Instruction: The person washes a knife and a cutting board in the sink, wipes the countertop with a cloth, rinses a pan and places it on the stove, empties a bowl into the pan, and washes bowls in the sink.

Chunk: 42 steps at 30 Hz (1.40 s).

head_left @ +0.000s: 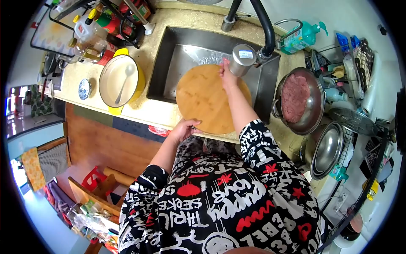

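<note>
A round wooden cutting board (207, 95) is held tilted over the front of the steel sink (169, 51). My left hand (185, 129) grips its near edge, the thumb lying on top. At the far edge, my right hand (227, 73) closes around the rim, its forearm crossing the board's right part. A black faucet (265, 25) with a silver cylindrical fitting (242, 59) hangs just beside my right hand. Wet shine shows on the sink floor behind the board.
Left of the sink stands a yellow pot (137, 86) with a spoon (122, 86) inside, beside a small patterned bowl (84, 89). To the right, a steel pan (315, 101) holds ground meat (294, 98). A green pump bottle (300, 39) and sauce bottles (112, 25) line the back.
</note>
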Tool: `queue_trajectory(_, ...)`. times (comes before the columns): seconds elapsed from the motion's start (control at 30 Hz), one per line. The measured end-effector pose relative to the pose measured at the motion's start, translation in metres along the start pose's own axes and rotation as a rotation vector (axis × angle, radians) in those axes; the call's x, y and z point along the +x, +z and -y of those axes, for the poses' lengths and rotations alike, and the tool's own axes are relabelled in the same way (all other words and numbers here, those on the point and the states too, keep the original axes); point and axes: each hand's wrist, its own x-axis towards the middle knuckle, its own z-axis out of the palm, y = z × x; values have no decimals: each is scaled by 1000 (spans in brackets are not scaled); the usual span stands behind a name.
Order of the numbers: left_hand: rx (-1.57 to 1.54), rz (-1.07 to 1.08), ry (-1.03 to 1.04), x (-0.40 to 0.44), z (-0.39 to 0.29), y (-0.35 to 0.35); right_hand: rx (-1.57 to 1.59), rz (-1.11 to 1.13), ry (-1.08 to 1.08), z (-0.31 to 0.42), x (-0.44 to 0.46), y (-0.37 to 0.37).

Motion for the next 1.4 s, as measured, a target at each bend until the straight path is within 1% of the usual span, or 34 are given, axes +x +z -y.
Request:
queue_trajectory(0.03, 0, -1, 7, 0, 1, 0, 315, 0, 157, 0, 2, -5)
queue_trajectory(0.07, 3, 0, 6, 0, 1, 0, 630, -51, 314, 5, 0, -6)
queue_trajectory(0.1, 5, 2, 5, 0, 1, 0, 803, -57, 402, 6, 3, -10)
queue_trajectory(0.13, 8, 4, 6, 0, 0, 1, 974, -78, 494, 7, 5, -15)
queue_trajectory(0.2, 14, -6, 23, -1, 0, 4, 1030, -75, 545, 5, 10, -20)
queue_trajectory(0.3, 23, 9, 31, -1, -1, 6, 838, -77, 486, -2, 10, -18)
queue_trajectory(0.4, 24, -7, 30, -4, -3, 8, 550, -2, 445, 2, 2, -16)
queue_trajectory(0.5, 40, 4, 14, -1, -2, 4, 20, -14, 319, 7, 5, -25)
queue_trajectory(0.6, 31, 26, 16, -1, -1, 2, -504, -127, 146, 34, -7, -50)
queue_trajectory(0.7, -5, 70, 47, 3, 2, 2, -338, -193, 227, 25, -4, -86)
queue_trajectory(0.8, -43, 115, 10, 12, 5, -5, -459, 91, 319, 17, 4, -87)
queue_trajectory(0.9, -84, 117, 25, 4, 1, 3, -361, 239, 259, 42, -35, -34)
queue_trajectory(1.0, -75, 104, -3, -2, -5, 7, -534, 52, 179, 17, -7, -50)
queue_trajectory(1.1, -29, 88, 12, -26, -27, 17, -1469, 82, 33, 76, -50, -59)
queue_trajectory(1.2, 8, 111, 43, -32, -55, 8, -474, 215, 693, 33, -18, -109)
queue_trajectory(1.3, 205, 86, 58, -28, -93, 3, -227, 425, 809, 68, -65, -101)
queue_trajectory(1.4, 320, 87, 107, -14, -126, 14, 3, 364, 647, 50, -62, -113)
